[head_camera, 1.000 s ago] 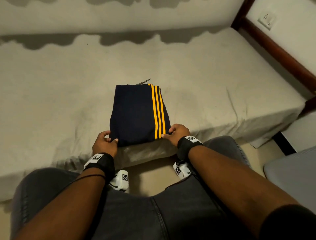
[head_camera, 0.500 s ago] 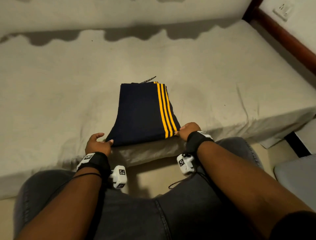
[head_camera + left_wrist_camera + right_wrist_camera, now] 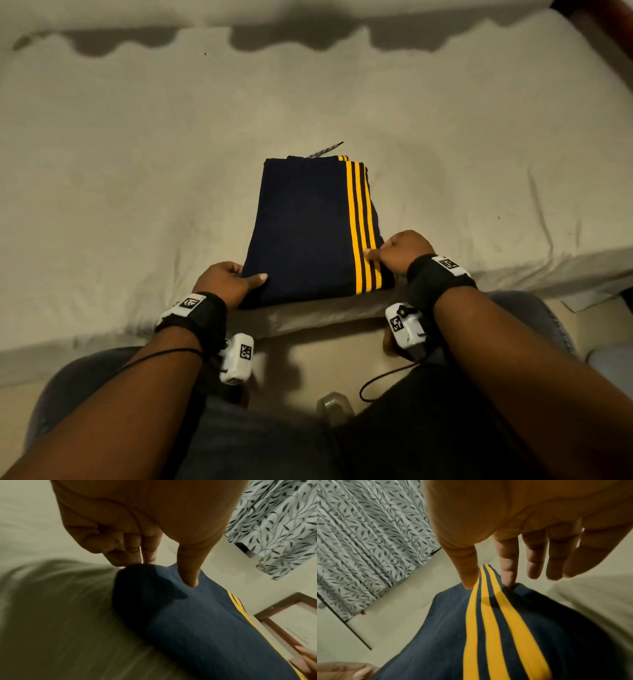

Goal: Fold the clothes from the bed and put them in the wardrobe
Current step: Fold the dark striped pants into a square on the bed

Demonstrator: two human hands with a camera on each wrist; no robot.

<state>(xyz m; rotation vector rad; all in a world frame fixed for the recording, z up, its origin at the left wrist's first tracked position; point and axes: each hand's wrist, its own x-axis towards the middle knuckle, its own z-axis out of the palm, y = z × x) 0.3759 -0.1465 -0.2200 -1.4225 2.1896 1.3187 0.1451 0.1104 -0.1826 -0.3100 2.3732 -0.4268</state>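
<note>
Bedsheet [image 3: 137, 171] at twelve o'clock: my left hand [image 3: 226, 282] now pinches the folded trousers [image 3: 308, 233] like my right hand [image 3: 404, 251], ready to lift.

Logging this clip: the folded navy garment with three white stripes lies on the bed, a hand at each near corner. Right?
Not quite: the stripes are yellow, as the head and right wrist views show. The folded navy garment does lie on the bed, left hand and right hand at its near corners.

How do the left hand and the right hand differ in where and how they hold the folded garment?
The left hand grips the folded garment at its plain navy near corner; the right hand grips the striped corner. The left thumb lies on navy cloth, the right thumb beside the yellow stripes. Both pinch near corners, thumbs on top.
</note>
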